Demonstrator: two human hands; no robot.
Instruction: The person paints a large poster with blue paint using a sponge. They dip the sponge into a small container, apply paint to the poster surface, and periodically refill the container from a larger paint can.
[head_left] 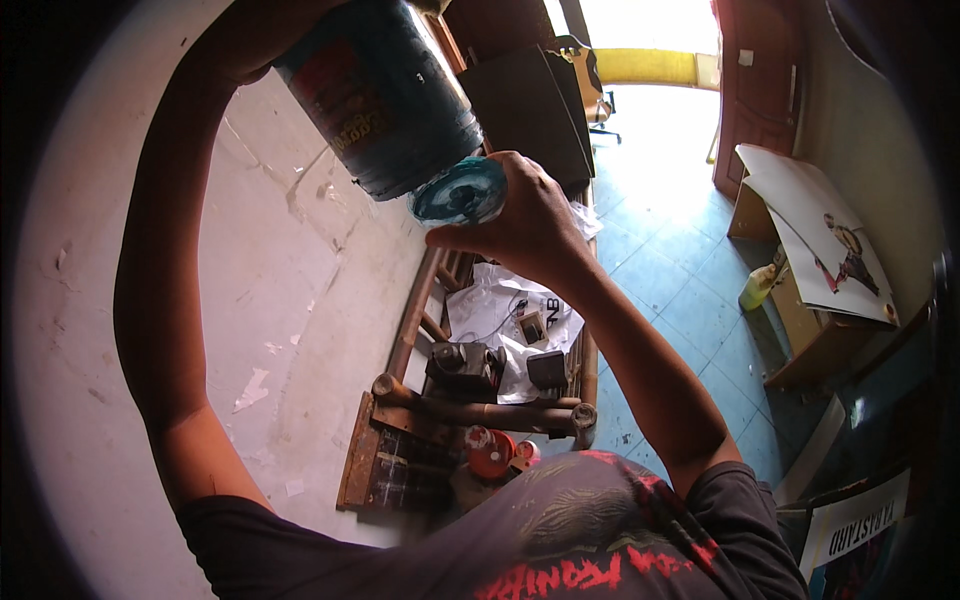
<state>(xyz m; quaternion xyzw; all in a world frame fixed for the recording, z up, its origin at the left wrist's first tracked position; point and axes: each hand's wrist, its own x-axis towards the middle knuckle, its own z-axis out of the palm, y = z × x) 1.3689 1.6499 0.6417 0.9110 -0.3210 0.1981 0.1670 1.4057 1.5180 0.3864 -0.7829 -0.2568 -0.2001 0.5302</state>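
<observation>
My left arm reaches up along the wall, and my left hand [268, 45] holds a large blue paint can [385, 100] in the air; most of its fingers are cut off by the top edge or behind the can. The can is tilted, its lower end close above a small clear cup [462, 192] smeared with teal paint. My right hand [530, 210] is closed around that cup from the right side, thumb below and fingers above. Whether paint is flowing between can and cup, I cannot tell.
Below stands a bamboo bench [490, 412] with white plastic sheets [478, 318], a black device [465, 368] and a dark box [547, 370]. Red containers [490, 452] sit beneath. At right, a wooden desk [800, 345] bears a printed board [820, 235]; a yellow-green bottle [757, 287] is beside it.
</observation>
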